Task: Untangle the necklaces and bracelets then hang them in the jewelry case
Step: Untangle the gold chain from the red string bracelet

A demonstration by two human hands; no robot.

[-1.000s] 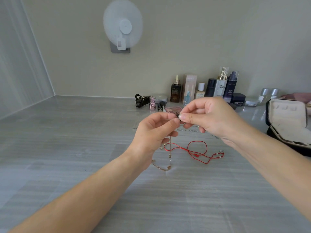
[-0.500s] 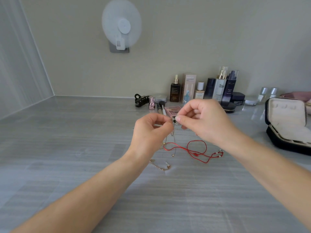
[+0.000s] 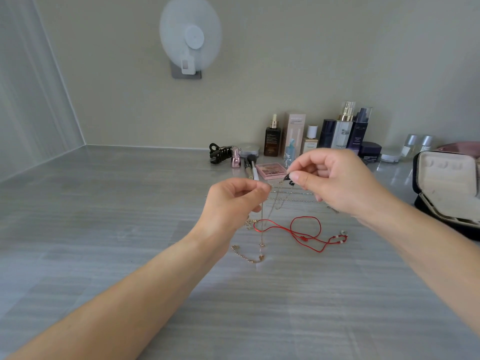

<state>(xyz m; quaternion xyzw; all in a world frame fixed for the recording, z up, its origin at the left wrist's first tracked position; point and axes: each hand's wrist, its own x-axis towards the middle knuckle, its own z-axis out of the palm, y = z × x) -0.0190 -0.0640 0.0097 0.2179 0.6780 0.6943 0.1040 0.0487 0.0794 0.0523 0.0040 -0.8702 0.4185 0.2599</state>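
Above the grey counter, my left hand (image 3: 235,203) pinches a thin gold chain (image 3: 262,229) that hangs down to the surface. My right hand (image 3: 335,181) pinches the same chain's other end, near a small dark pendant (image 3: 287,179). A gold bracelet with small charms (image 3: 249,257) lies on the counter below my left hand. To its right lies a red cord bracelet (image 3: 306,231) in loose loops. Two more fine chains (image 3: 293,200) lie stretched out behind, partly hidden by my right hand. The open black jewelry case (image 3: 445,180) with a cream lining stands at the right edge.
Cosmetics line the back wall: a black hair claw (image 3: 219,153), a pink palette (image 3: 271,169), brushes (image 3: 252,167), several bottles (image 3: 342,131) and jars. A round white fan (image 3: 191,38) is on the wall. The counter (image 3: 117,216) extends left and toward me.
My two hands have drawn apart, so the thin chain now spans a short gap between them. The right hand shifted right and slightly up.
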